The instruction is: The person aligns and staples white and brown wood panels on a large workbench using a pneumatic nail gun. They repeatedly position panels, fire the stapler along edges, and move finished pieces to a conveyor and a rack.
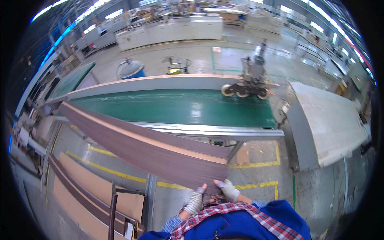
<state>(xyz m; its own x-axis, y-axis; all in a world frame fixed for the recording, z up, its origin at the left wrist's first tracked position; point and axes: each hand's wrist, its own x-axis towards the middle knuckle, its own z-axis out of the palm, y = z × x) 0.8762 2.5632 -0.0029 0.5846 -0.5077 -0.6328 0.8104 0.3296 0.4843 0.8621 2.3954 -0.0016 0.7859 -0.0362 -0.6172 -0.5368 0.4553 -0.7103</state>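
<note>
Head view, looking down past a blue vest and plaid shirt [240,218]. Holding a long dark-brown wooden panel with a pale tan strip running along it [148,146], both hands at its near end. Left hand [195,201], in a grey fingerless work glove, wrapped around the near left corner, fingers curled under the edge, thumb on top. Right hand [228,189], same kind of glove, clamped on the near right corner just beside the left, fingers closed on the edge. Hands close together, nearly touching, right at the bottom middle of the picture.

From there the panel stretching away up and to the left, tilted, far end out near the left end of the long green conveyor belt with grey metal side rails [180,106]. Far part of the panel overlapping the near rail of the belt; can't tell if actually resting on it or just hovering above.

Lower left, well apart from the hands: a stack of similar brown and tan panels [86,200] on a low rack. At the far right end of the belt, a grey roller machine with pale wheels [250,82]. Right of that, a big grey curved metal table [328,120]. Yellow floor lines [256,164] on the concrete under the panel's near end. A blue round drum [131,69] behind the belt.
</note>
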